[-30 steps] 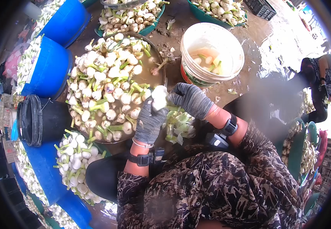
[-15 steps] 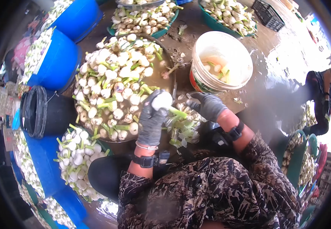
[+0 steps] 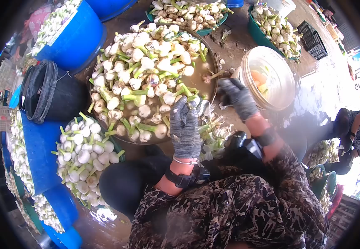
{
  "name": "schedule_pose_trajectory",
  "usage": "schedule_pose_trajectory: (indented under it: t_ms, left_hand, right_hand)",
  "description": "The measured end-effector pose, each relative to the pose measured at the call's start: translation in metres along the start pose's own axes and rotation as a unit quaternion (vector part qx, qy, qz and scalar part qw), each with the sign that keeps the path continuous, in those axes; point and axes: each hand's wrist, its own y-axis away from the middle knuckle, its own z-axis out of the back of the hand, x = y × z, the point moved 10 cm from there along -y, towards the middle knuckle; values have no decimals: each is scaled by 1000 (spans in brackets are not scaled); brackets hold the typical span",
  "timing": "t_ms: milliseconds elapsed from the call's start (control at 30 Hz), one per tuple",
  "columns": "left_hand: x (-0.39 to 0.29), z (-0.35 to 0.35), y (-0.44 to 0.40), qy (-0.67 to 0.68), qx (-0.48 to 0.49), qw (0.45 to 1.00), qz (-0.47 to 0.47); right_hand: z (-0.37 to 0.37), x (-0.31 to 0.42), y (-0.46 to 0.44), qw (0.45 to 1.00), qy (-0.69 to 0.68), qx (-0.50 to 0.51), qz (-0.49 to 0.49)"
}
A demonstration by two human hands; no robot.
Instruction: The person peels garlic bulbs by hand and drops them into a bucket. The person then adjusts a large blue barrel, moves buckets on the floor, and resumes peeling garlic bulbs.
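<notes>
While smooth, white cleaned garlic bulbs [image 3: 83, 156] already heap a green tub [image 3: 116, 143], many soil-specked garlic bulbs [image 3: 144, 110] are left in a round basin [image 3: 200, 79] of murky water. The left hand [image 3: 185, 128], in ribbed grey knit, curls over the basin's near edge; the right hand [image 3: 239, 98] bends beside a white plastic bucket [image 3: 280, 96]. Whether either grips anything is unclear. Papery peelings [image 3: 213, 135] lie between.

Left hand [image 3: 185, 128]: gloved, fingers bent, directed to 12 o'clock; left forearm [image 3: 169, 185] inclined to 1 o'clock. Right hand [image 3: 240, 99]: gloved, apart, at the left's 2 o'clock; right forearm [image 3: 259, 125] inclined to 11 o'clock.
</notes>
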Motion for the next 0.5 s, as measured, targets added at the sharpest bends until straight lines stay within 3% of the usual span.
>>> schedule_pose_trajectory:
  t_ms: [33,67,100,167,200,300,333,367,433,500]
  left_hand:
    - [-2,11,-1,20,-45,999,15]
    - [11,21,-4,57,-59,996,45]
    - [15,28,-6,57,-62,996,44]
    - [34,36,-7,127,-68,984,104]
    - [43,45,-9,92,-89,985,113]
    - [56,53,-14,30,-73,986,148]
    - [67,58,-12,129,-117,963,208]
    - [66,58,-11,131,-118,962,209]
    - [65,45,-1,197,-124,931,281]
    - [68,28,-3,265,-35,916,300]
  right_hand:
    - [-33,3,-10,990,117,41,61]
    - [-63,13,-20,947,242,37,206]
    - [-96,23,-18,868,357,30,343]
    - [-138,2,-36,813,524,86,239]
    - [-155,-15,-50,771,576,153,226]
    - [-157,-25,-68,787,555,184,197]
    - [-149,-17,-64,807,520,169,224]
    - [-141,-19,-59,806,522,171,222]
    - [-106,-13,-47,957,209,171,110]
    - [-81,-11,-19,968,89,234,31]
